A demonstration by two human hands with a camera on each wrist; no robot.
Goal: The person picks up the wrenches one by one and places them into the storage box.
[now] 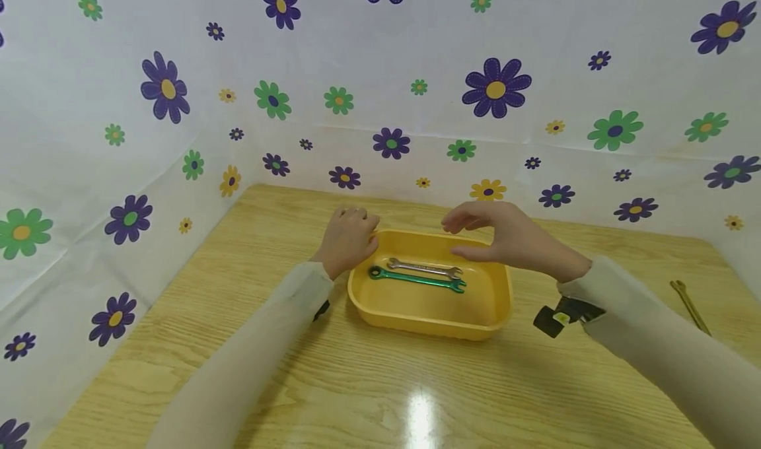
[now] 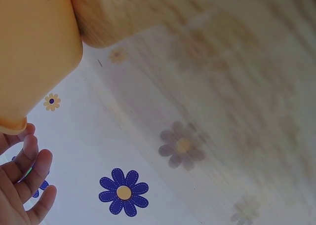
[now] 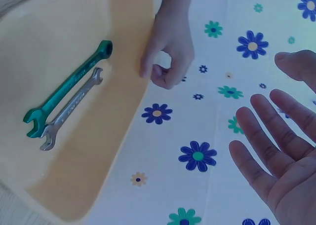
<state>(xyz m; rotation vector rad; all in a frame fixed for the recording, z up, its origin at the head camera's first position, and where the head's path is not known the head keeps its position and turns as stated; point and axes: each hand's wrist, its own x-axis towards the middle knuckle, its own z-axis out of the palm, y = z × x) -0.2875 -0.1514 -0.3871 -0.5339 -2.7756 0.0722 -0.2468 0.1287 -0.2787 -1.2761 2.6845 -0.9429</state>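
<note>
A yellow plastic basin (image 1: 428, 311) stands on the table in the head view. Inside it lie a green combination wrench (image 1: 416, 278) and a smaller silver open-end wrench (image 1: 423, 268), side by side. My left hand (image 1: 349, 239) pinches the basin's far left rim, thumb on the inner side and curled fingers outside. In the left wrist view its fingers (image 2: 37, 170) show just below the rim. My right hand (image 1: 505, 234) hovers over the far right corner of the basin, holding nothing. Its fingers (image 3: 266, 143) are spread and slightly bent in the right wrist view.
A brass-coloured wrench (image 1: 689, 306) lies on the wooden table (image 1: 380, 383) at the far right, partly hidden by the right sleeve. A white flowered sheet (image 1: 416, 59) hangs behind the table and along its left side.
</note>
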